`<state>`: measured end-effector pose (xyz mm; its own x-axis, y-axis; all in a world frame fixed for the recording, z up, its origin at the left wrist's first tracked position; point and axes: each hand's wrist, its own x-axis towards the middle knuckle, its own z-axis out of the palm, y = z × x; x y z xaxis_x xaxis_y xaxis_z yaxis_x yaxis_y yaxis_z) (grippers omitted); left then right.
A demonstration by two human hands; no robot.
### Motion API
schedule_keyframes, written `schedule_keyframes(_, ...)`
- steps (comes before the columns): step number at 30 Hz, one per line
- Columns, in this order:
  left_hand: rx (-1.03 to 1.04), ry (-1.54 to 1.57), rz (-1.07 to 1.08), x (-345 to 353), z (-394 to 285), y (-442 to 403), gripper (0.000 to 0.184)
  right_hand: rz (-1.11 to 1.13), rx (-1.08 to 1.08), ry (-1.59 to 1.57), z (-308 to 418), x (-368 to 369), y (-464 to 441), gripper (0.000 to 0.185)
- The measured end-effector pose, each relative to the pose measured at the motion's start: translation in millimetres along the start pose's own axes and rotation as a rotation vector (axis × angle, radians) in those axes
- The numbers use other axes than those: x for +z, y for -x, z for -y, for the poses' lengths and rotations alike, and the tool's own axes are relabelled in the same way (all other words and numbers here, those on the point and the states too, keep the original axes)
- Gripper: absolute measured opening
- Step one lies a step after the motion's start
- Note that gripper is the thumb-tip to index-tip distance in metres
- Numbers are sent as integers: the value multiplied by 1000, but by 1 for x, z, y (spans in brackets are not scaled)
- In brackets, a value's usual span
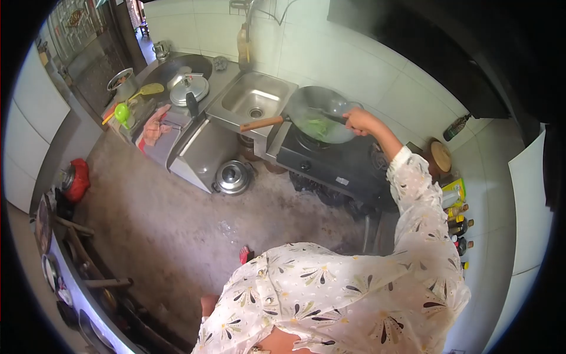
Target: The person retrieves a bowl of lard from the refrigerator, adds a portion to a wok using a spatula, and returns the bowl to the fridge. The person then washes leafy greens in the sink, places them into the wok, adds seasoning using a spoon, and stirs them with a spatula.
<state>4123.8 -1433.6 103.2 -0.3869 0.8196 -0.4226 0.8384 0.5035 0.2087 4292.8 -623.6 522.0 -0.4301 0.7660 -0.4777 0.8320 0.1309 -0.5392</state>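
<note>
My right hand is closed around the dark handle of a cooking spatula. Its far end reaches into a wok, where steam blurs its shape. Green leafy vegetables lie in pale, steaming liquid at the wok's bottom. The wok's wooden handle points left, over the sink's front edge, with no hand on it. Beneath the wok is a black gas stove. Low beside the patterned shirt, a small part of my left hand seems to show; its fingers are hidden.
A steel sink is left of the stove. Further left are a lidded pressure cooker, a pink cloth and a green ladle. A lidded pot stands on the floor. Several bottles line the right wall.
</note>
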Motion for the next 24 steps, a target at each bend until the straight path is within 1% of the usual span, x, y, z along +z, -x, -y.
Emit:
schedule_keyframes(1, 101, 6, -35, -6, 2, -13, 23, 8, 10, 66, 5, -4, 16, 49)
schedule_keyframes(3, -543, 1072, -104, -41, -20, -32, 20, 24, 29, 197, 12, -9, 40, 50)
schedule_keyframes(4, -874, 1600, -133, -67, -36, -38, 21, 37, 75, 252, 11, -8, 40, 51)
schedule_keyframes(6, -874, 1570, -160, -82, -35, -47, 23, 63, 162, 354, 1, 2, 27, 52)
schedule_keyframes(8, -881, 1539, -163, -90, -35, -50, 26, 84, -18, 432, -47, 27, -29, 52)
schedule_keyframes(10, -895, 1505, -142, -96, -36, -49, 26, 60, -41, 382, -59, 41, -44, 51)
schedule_keyframes(12, -875, 1538, -98, -88, -29, -46, 26, -8, 93, 205, -44, 57, -26, 49)
schedule_keyframes(13, -865, 1554, -76, -83, -26, -42, 25, -69, 42, 104, -48, 53, -16, 47)
schedule_keyframes(16, -762, 1497, -164, -65, -24, -23, 23, 108, 131, -769, -82, 1, -37, 40)
schedule_keyframes(18, -768, 1649, -378, -43, -26, -11, 22, 138, 199, -1093, -83, -31, -40, 33)
schedule_keyframes(19, -768, 1721, -488, -32, -26, -8, 21, 93, 166, -1139, -81, -39, -36, 30)
schedule_keyframes(22, -966, 1625, -214, -13, -6, -20, 19, -49, 48, -1236, -68, -54, -26, 23)
schedule_keyframes(24, -629, 1593, -131, 22, 16, -23, 19, -152, -51, -1250, -60, -62, -32, 22)
